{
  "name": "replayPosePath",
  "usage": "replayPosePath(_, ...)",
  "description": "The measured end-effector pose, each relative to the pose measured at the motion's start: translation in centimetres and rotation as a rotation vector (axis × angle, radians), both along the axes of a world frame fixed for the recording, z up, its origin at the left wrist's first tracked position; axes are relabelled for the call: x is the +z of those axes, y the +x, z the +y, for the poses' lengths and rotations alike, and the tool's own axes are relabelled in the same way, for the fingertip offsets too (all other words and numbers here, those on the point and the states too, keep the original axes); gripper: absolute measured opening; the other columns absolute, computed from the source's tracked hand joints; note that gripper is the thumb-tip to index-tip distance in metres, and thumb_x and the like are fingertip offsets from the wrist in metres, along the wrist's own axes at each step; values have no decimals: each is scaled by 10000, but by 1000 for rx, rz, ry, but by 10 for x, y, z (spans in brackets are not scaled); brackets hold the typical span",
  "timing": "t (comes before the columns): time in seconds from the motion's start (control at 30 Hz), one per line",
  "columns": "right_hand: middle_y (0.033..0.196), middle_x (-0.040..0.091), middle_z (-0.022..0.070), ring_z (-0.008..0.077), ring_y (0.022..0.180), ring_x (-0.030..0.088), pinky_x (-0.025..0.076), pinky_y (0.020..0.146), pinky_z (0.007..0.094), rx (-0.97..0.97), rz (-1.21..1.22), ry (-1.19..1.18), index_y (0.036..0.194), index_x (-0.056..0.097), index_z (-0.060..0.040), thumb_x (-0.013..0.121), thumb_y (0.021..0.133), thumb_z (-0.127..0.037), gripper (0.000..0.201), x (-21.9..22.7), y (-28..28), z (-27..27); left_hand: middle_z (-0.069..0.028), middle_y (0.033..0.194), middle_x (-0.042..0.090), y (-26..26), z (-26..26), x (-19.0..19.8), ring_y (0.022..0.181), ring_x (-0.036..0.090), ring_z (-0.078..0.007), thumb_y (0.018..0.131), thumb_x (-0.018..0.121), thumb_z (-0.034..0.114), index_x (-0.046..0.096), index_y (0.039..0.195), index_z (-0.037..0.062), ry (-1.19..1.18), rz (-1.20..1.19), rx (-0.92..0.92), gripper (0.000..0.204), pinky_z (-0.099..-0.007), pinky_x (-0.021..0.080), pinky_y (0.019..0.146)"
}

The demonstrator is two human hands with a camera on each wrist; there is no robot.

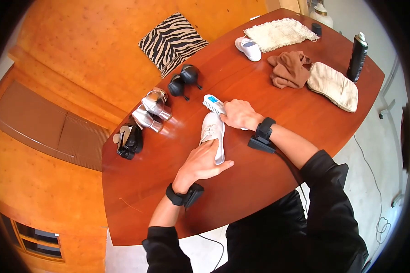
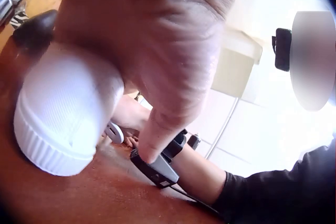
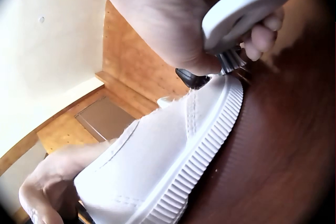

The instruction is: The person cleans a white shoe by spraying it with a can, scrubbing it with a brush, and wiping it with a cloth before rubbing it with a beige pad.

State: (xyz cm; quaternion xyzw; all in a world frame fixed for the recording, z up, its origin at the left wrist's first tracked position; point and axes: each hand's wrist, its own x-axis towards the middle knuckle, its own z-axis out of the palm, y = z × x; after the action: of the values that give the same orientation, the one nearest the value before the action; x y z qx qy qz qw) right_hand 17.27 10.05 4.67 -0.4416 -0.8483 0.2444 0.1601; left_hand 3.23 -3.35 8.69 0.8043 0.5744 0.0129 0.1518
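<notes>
A white lace-up sneaker [image 1: 212,122] stands on the table, its toe pointing away from me. My left hand [image 1: 199,163] reaches into its opening; the fingers are hidden inside and the thumb sticks straight out to the side. Beside the toe, my right hand [image 1: 241,113] grips a white scrub brush [image 1: 212,103] with a blue label. In the right wrist view the brush [image 3: 244,11] has its bristles down at the toe end of the ribbed sole edge. The left wrist view shows the sneaker's heel [image 2: 65,113] and my spread thumb.
Black heels [image 1: 183,82], silver heels [image 1: 152,110] and black strappy shoes [image 1: 130,139] line the left edge. Farther back are another white sneaker [image 1: 249,49], a shaggy cream cloth [image 1: 280,34], a brown cloth [image 1: 290,70], a cream pad [image 1: 333,86] and a black spray can [image 1: 357,58].
</notes>
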Motion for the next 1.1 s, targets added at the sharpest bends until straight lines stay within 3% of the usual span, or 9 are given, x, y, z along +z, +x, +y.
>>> replayPosePath(0.3, 845, 644, 226, 354, 817, 634, 500, 756, 416, -24, -16, -80, 849, 646, 49, 522, 810, -225, 303, 5, 3, 3, -240, 865, 568, 4, 13, -11, 802, 556, -405, 755, 652, 469, 526, 839, -52, 49, -8, 155, 542, -455, 444, 712)
replayPosePath(0.6, 837, 640, 237, 367, 803, 632, 501, 737, 427, -10, -43, -77, 855, 633, 63, 509, 786, -202, 301, 11, -2, -5, -257, 931, 569, -6, 12, -14, 865, 558, -411, 780, 624, 473, 515, 912, -73, 27, -52, 179, 572, -457, 445, 749)
replayPosePath(0.7, 823, 636, 245, 370, 791, 631, 502, 728, 433, -37, -30, -51, 990, 580, 82, 500, 782, -193, 354, 10, -4, -7, -265, 993, 556, -9, 12, -14, 922, 550, -412, 788, 618, 473, 500, 977, -82, -25, -98, 203, 598, -452, 441, 784)
replayPosePath(0.77, 815, 632, 251, 375, 785, 628, 501, 723, 436, -43, 8, -28, 1162, 473, 99, 497, 773, -186, 482, 10, -5, -9, -266, 1010, 551, -12, 13, -14, 935, 547, -412, 793, 613, 473, 490, 1010, -87, -50, -103, 212, 613, -452, 438, 797)
replayPosePath(0.87, 813, 632, 248, 377, 783, 626, 500, 724, 438, -52, 10, -6, 1256, 398, 93, 500, 767, -188, 573, 11, -6, -10, -277, 1029, 541, -17, 13, -21, 947, 544, -411, 805, 603, 475, 468, 1056, -103, -50, -139, 213, 645, -450, 435, 814)
replayPosePath(1.1, 812, 634, 239, 371, 780, 626, 496, 725, 443, -50, 43, 5, 1303, 358, 82, 507, 761, -193, 626, 17, -5, -14, -316, 1009, 524, -20, 15, -25, 935, 549, -402, 812, 621, 437, 432, 1056, -154, -27, -264, 183, 667, -432, 438, 817)
